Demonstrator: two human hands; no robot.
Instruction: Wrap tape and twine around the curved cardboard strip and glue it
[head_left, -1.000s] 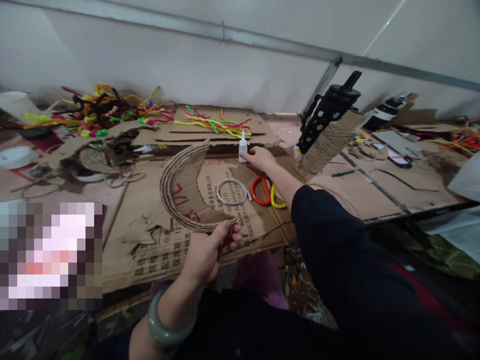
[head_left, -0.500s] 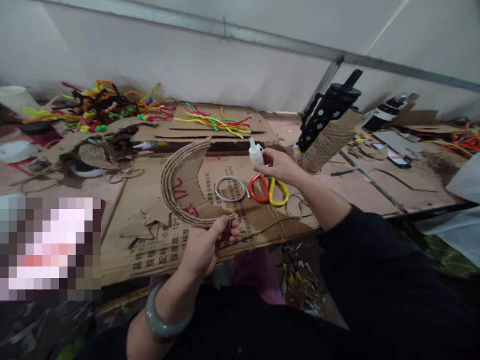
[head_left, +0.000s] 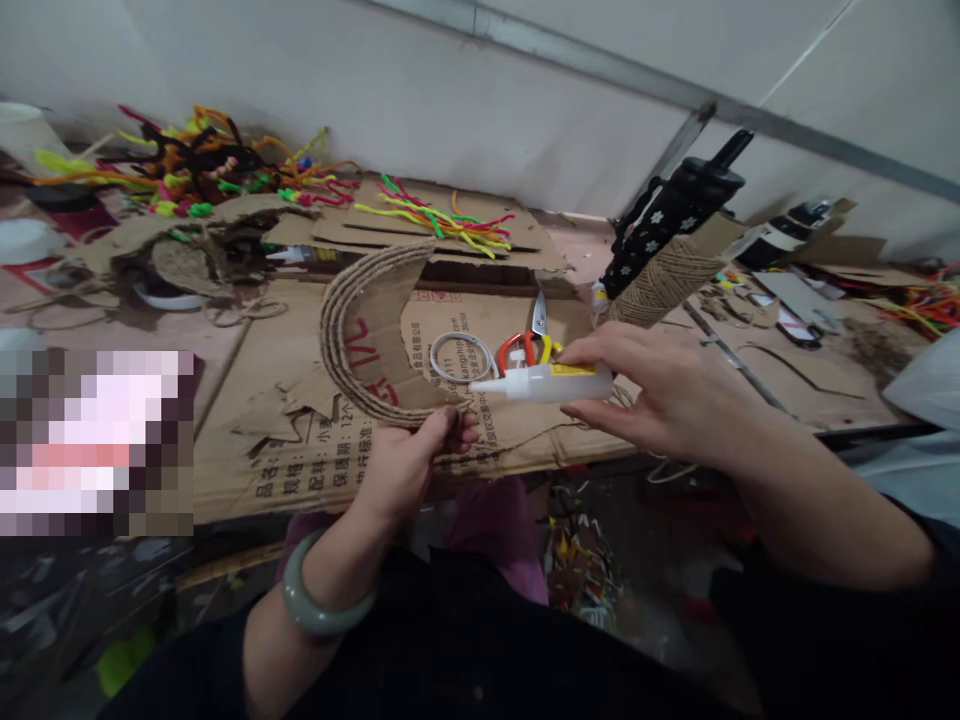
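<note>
My left hand (head_left: 420, 455) pinches the lower tip of a cardboard crescent (head_left: 401, 325), whose outer edge is lined with several rows of twine (head_left: 335, 345). In my right hand (head_left: 649, 395) is a white glue bottle (head_left: 559, 383), held nearly level. Its nozzle points left and ends just above the fingertips of my left hand, close to the crescent's tip. Behind the bottle lie scissors (head_left: 538, 318) with red and yellow handles, partly hidden by it. A white ring-shaped coil (head_left: 456, 358) rests on the printed cardboard sheet (head_left: 300, 330) beside them.
A cone of twine (head_left: 660, 280) and a black flowered umbrella (head_left: 660, 225) stand at the right rear. Colourful pipe cleaners (head_left: 442, 220) lie at the back, with a larger tangle (head_left: 217, 165) at left. A pixelated area covers the left edge.
My right hand has brought the glue bottle down and nearer, turning it from upright to level with its nozzle at the crescent's tip. The scissors' blades now show. My left hand keeps its hold.
</note>
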